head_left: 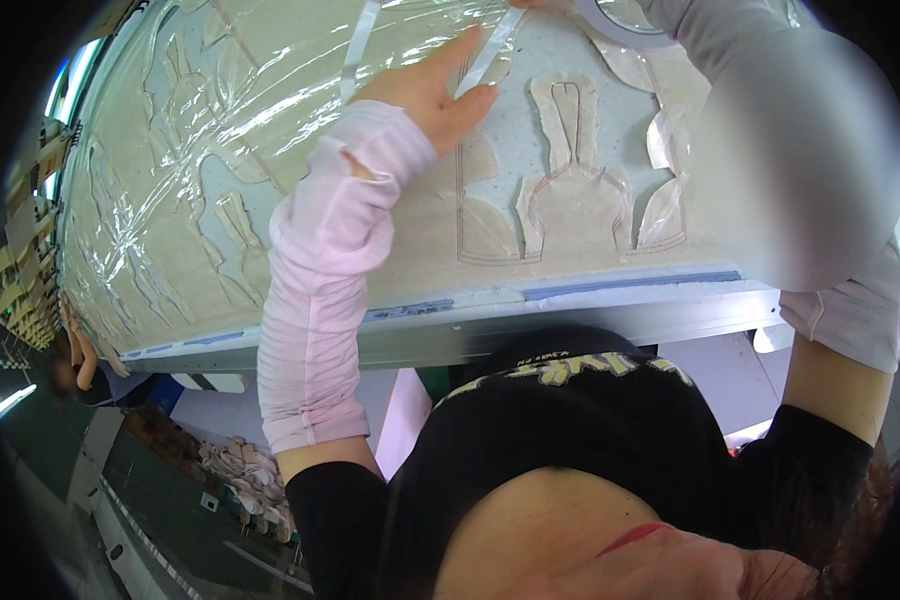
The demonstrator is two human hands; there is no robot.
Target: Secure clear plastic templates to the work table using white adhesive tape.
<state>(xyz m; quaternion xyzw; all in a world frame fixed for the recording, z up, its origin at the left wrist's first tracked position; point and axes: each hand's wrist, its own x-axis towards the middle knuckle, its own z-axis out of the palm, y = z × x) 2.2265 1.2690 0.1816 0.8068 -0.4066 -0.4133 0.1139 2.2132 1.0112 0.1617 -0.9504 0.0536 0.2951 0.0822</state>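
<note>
Clear film (pixel 300 62) is best pressed flat beneath the spread left hand (pixel 438 98); any grasp by the cropped right hand (pixel 536 4) cannot be told.

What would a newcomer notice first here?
Probably the pale pink left sleeve, left of centre, leading up to the left hand, spread near the top edge. Next, the beige material beneath it, with shaped cut-outs at upper centre-right, and clear film glaring at upper left.
</note>
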